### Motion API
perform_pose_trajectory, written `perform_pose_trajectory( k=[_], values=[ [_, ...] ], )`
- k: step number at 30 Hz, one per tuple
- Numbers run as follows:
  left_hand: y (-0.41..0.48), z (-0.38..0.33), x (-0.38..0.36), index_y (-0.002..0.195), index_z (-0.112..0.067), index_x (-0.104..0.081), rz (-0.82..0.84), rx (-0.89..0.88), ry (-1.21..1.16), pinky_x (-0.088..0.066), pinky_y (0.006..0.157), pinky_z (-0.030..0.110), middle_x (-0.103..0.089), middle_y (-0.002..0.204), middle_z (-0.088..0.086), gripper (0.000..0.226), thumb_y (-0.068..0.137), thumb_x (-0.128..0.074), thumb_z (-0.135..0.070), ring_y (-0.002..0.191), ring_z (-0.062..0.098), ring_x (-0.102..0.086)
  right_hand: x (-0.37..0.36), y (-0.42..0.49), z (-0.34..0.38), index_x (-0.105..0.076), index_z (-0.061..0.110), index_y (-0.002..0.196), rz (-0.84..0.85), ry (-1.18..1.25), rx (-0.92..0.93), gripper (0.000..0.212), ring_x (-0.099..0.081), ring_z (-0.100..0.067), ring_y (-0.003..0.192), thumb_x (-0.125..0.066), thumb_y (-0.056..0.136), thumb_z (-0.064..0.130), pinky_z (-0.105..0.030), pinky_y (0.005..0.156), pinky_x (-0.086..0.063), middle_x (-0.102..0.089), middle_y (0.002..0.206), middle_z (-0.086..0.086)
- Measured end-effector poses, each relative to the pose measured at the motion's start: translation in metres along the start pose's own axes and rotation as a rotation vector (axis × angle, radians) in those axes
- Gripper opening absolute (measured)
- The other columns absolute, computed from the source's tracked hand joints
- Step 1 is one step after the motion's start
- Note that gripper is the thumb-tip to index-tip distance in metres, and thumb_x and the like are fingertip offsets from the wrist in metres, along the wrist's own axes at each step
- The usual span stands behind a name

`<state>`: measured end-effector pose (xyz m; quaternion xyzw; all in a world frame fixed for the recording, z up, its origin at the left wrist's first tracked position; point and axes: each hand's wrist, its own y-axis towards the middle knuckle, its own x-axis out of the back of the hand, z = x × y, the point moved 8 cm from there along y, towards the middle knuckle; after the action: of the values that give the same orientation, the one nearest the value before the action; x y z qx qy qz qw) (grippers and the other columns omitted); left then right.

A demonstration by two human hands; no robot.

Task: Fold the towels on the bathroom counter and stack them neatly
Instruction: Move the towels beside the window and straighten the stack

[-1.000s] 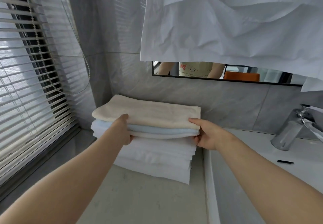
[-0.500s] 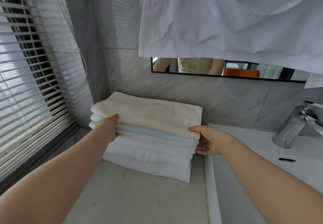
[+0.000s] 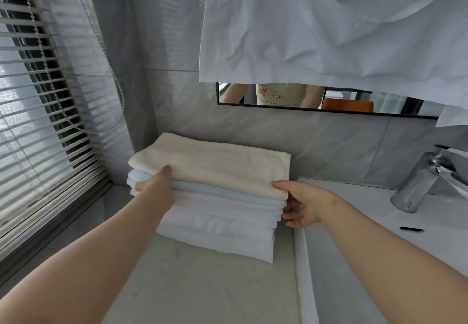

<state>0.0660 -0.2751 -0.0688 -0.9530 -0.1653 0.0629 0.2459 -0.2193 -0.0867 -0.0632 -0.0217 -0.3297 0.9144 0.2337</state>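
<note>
Shows a stack of towels (image 3: 217, 212) at the centre of the frame, folded and resting on a pale worktop (image 3: 202, 293) against the tiled wall, with a cream towel (image 3: 210, 166) on top, a pale blue towel (image 3: 228, 193) beneath it and white ones below. Lies with the long axis running left to right across the frame.

Places the left hand (image 3: 157, 184) at the front left corner, thumb laid on the cream towel, fingers tucked mostly out of sight among the upper layers: a closed grip pinching those layers. Places the right hand (image 3: 301, 202) at the front right corner, thumb on the cream towel's edge, fingers spread and fairly straight against the stack's side: a loose, unclasped grip, touching rather than holding.

Brackets the stack between both hands, one at each short end, neither clearly nearer. Suggests, as a judgement, a final squaring of the edges by pushing inward along that axis.

Includes a basin (image 3: 379, 235) and chrome tap (image 3: 417, 184) at the right, slatted blinds (image 3: 38, 96) at the left.
</note>
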Motion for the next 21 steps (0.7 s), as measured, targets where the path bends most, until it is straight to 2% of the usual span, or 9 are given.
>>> perform_pose_trajectory(
  k=[3, 6, 10, 12, 14, 16, 18, 20, 21],
  values=[
    [0.001, 0.001, -0.001, 0.135, -0.018, -0.031, -0.009, 0.012, -0.060, -0.045, 0.096, 0.042, -0.036, 0.138, 0.002, 0.083, 0.070, -0.078, -0.038, 0.121, 0.027, -0.043, -0.002, 0.002, -0.002, -0.057, 0.008, 0.087, 0.020, 0.052, -0.016, 0.033, -0.054, -0.022, 0.072, -0.069, 0.081, 0.038, -0.031, 0.063, -0.050, -0.055, 0.083, -0.010],
    [-0.002, -0.002, -0.001, 0.139, -0.016, -0.029, -0.012, -0.011, -0.059, -0.044, 0.099, 0.043, -0.035, 0.140, 0.004, 0.083, 0.074, -0.078, -0.031, 0.126, 0.027, -0.040, -0.005, 0.006, -0.002, -0.058, 0.009, 0.092, 0.046, 0.104, 0.003, 0.031, -0.055, -0.023, 0.076, -0.071, 0.081, 0.035, -0.031, 0.060, -0.050, -0.057, 0.088, -0.011],
    [0.002, -0.017, -0.001, 0.142, -0.012, -0.029, -0.024, -0.133, 0.098, -0.042, 0.099, 0.049, -0.030, 0.145, 0.007, 0.082, 0.077, -0.075, -0.031, 0.129, 0.032, -0.037, -0.008, 0.008, -0.001, -0.059, 0.009, 0.102, 0.067, 0.128, 0.025, 0.034, -0.057, -0.025, 0.083, -0.071, 0.081, 0.033, -0.033, 0.072, -0.052, -0.059, 0.096, -0.013],
    [0.002, -0.012, 0.000, 0.143, -0.015, -0.025, -0.023, -0.117, 0.074, -0.041, 0.100, 0.047, -0.031, 0.145, 0.006, 0.085, 0.076, -0.074, -0.036, 0.129, 0.031, -0.037, -0.008, 0.009, -0.003, -0.054, 0.012, 0.116, 0.054, 0.083, 0.016, 0.049, -0.055, -0.027, 0.096, -0.072, 0.079, 0.039, -0.037, 0.082, -0.047, -0.056, 0.110, -0.013],
    [-0.003, -0.004, 0.002, 0.144, -0.019, -0.020, -0.030, -0.076, 0.045, -0.038, 0.103, 0.044, -0.030, 0.145, 0.005, 0.091, 0.075, -0.072, -0.045, 0.129, 0.029, -0.036, -0.007, 0.010, -0.009, -0.041, 0.017, 0.135, 0.028, 0.005, -0.012, 0.074, -0.043, -0.031, 0.122, -0.071, 0.075, 0.049, -0.043, 0.094, -0.037, -0.044, 0.136, -0.014],
    [-0.007, 0.001, 0.003, 0.144, -0.020, -0.018, -0.041, -0.048, 0.027, -0.036, 0.104, 0.043, -0.030, 0.146, 0.005, 0.095, 0.072, -0.072, -0.050, 0.130, 0.028, -0.035, -0.013, 0.009, -0.016, -0.034, 0.015, 0.142, 0.070, 0.013, -0.043, 0.084, -0.036, -0.035, 0.131, -0.068, 0.076, 0.054, -0.046, 0.104, -0.031, -0.034, 0.146, -0.017],
    [-0.008, 0.005, 0.004, 0.142, -0.021, -0.020, -0.031, -0.003, -0.016, -0.038, 0.103, 0.045, -0.032, 0.143, 0.003, 0.098, 0.068, -0.075, -0.051, 0.128, 0.028, -0.037, -0.019, 0.006, -0.019, -0.043, 0.011, 0.131, 0.121, 0.076, -0.056, 0.069, -0.050, -0.036, 0.115, -0.064, 0.080, 0.053, -0.043, 0.102, -0.035, -0.049, 0.129, -0.020],
    [-0.007, 0.007, 0.004, 0.138, -0.024, -0.027, -0.011, 0.024, -0.041, -0.041, 0.098, 0.051, -0.037, 0.138, 0.002, 0.096, 0.062, -0.078, -0.052, 0.121, 0.030, -0.042, -0.021, 0.003, -0.020, -0.050, 0.008, 0.113, 0.137, 0.121, -0.051, 0.053, -0.057, -0.032, 0.089, -0.062, 0.082, 0.050, -0.039, 0.087, -0.042, -0.056, 0.103, -0.016],
    [-0.006, 0.008, 0.003, 0.135, -0.025, -0.031, 0.002, 0.029, -0.052, -0.042, 0.095, 0.054, -0.039, 0.136, 0.001, 0.094, 0.059, -0.079, -0.052, 0.118, 0.032, -0.044, -0.022, 0.002, -0.019, -0.050, 0.008, 0.109, 0.138, 0.126, -0.054, 0.050, -0.057, -0.031, 0.083, -0.061, 0.083, 0.049, -0.038, 0.079, -0.044, -0.056, 0.097, -0.015]
  ],
)
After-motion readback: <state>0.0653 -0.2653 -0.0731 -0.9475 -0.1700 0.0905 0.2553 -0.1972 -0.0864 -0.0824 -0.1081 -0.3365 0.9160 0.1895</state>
